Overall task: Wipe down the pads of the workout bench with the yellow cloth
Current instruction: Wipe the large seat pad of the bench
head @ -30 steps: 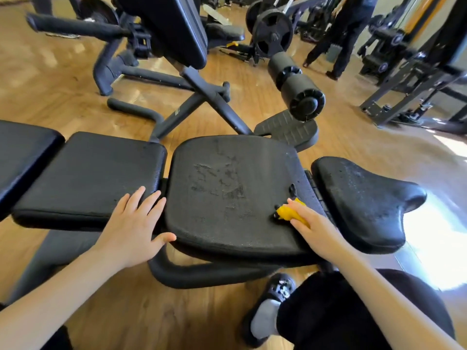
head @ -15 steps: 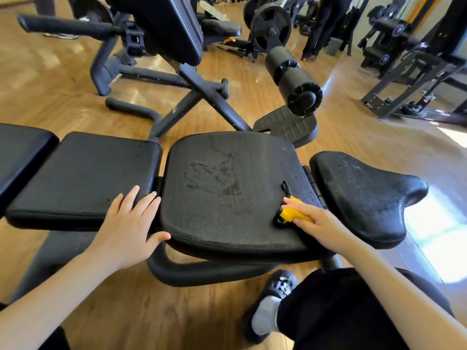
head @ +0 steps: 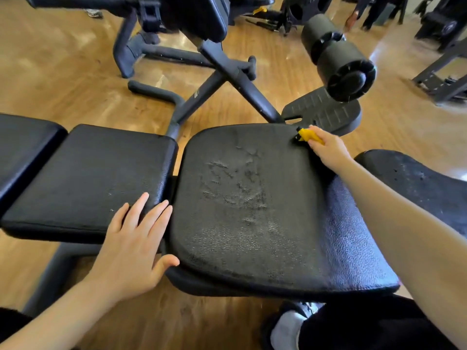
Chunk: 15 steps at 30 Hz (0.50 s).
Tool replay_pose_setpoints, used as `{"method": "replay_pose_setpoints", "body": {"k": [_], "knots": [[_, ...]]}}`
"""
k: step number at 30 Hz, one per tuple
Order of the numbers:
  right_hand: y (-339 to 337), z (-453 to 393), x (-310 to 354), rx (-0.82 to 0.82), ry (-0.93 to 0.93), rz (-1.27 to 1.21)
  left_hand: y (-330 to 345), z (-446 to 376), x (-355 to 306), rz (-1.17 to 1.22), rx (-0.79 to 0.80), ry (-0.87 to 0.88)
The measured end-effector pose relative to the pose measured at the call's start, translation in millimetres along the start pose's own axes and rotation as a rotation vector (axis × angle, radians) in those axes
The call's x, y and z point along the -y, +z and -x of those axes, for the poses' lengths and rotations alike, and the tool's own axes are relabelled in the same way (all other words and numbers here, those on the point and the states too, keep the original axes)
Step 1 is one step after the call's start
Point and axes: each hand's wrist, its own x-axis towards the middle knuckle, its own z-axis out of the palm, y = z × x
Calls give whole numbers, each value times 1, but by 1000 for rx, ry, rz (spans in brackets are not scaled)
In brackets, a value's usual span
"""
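Observation:
The black workout bench runs across the view in several pads. The worn middle pad [head: 252,210] has cracked patches at its centre. My right hand [head: 328,147] grips the bunched yellow cloth [head: 307,135] and presses it on that pad's far right corner. My left hand [head: 131,243] rests flat, fingers spread, over the gap between the middle pad and the smoother left pad [head: 83,178], thumb on the middle pad's near edge. A saddle-shaped pad [head: 417,183] lies at the right, partly behind my right forearm.
Another bench frame [head: 222,79] with foam rollers [head: 338,59] and a ribbed footplate [head: 323,109] stands just beyond the bench on the wood floor. Machines and a person's legs [head: 366,11] are at the far right. My shoe [head: 293,324] is under the near edge.
My right hand has slid the yellow cloth from the near right side of the middle pad up to its far right corner. The left hand has stayed put.

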Motion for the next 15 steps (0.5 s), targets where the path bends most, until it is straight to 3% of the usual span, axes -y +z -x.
{"method": "replay_pose_setpoints", "body": {"k": [8,15], "knots": [[-1,1,3,-46,17,16,0,0,-1,7,11,9],[-8,63,-14,15,84,73,-4,0,-2,20,-35,7]]}}
